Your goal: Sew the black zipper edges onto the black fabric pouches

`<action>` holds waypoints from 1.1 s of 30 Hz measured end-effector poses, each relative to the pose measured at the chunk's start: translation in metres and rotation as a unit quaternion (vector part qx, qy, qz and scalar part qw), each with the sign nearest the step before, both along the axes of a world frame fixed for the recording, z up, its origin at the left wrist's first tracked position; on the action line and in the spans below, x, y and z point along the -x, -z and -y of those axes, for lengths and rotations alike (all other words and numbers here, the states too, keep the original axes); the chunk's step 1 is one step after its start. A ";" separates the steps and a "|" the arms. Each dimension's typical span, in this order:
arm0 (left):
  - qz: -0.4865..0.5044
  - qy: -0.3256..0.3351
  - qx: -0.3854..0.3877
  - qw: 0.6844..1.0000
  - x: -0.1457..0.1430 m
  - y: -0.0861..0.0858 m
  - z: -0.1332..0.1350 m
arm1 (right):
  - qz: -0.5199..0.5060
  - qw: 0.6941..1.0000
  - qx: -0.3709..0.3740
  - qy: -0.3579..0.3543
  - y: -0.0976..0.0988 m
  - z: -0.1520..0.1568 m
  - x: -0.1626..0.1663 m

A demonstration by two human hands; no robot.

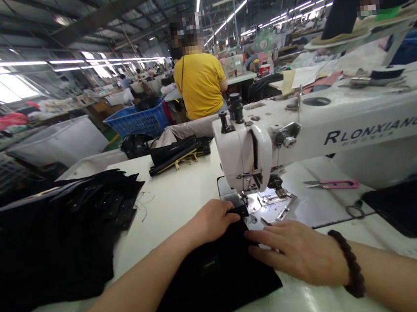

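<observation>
A black fabric piece [214, 279] with a small label lies on the white sewing table [175, 194], its far edge just in front of the presser foot [243, 199] of a white sewing machine [339, 127]. My left hand [211, 220] rests on the cloth's far left part, its fingers curled and pinching the edge near the needle. My right hand [296, 251] lies flat on the cloth's right edge with fingers stretched toward the left. A dark bead bracelet [348, 263] is on my right wrist.
A stack of black fabric pieces [52, 232] covers the table's left. A black bundle with gold trim [178, 154] lies at the back. Pink thread snips [332, 184] sit under the machine arm. A person in a yellow shirt [201, 85] sits ahead beside a blue basket [139, 119].
</observation>
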State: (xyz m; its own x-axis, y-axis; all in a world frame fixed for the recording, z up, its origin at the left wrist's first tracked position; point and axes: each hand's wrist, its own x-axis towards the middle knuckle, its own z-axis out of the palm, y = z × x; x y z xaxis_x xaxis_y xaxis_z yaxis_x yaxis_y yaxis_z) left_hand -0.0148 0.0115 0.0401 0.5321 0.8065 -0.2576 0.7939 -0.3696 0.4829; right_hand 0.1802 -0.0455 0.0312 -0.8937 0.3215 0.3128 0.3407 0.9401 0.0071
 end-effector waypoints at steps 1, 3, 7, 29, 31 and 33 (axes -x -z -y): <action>-0.003 0.000 -0.002 1.000 -0.001 0.000 0.000 | 0.020 1.000 0.008 0.003 0.001 0.000 0.000; -0.005 0.000 -0.007 1.000 -0.003 0.000 -0.001 | 0.068 0.997 0.022 0.004 0.001 -0.001 0.003; 0.001 0.000 -0.016 1.000 -0.004 0.003 -0.003 | 0.119 0.992 0.032 -0.007 0.001 0.000 0.008; -0.022 -0.132 -0.025 0.991 0.003 0.007 -0.008 | 0.108 0.990 0.081 0.051 0.004 -0.007 0.008; -0.013 -0.141 -0.035 0.989 0.002 0.010 -0.018 | 0.121 0.987 0.065 0.080 0.004 -0.013 0.011; 0.008 -0.139 -0.046 0.989 -0.001 0.012 -0.029 | 0.127 0.985 0.050 0.106 0.004 -0.019 0.014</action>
State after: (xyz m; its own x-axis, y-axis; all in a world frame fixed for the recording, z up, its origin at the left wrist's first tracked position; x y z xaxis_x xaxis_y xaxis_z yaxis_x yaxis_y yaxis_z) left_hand -0.0138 0.0403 0.0280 0.2906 0.9415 -0.1704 0.8637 -0.1815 0.4703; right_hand 0.1664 -0.0263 0.0267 -0.8488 0.5267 0.0458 0.5282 0.8486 0.0291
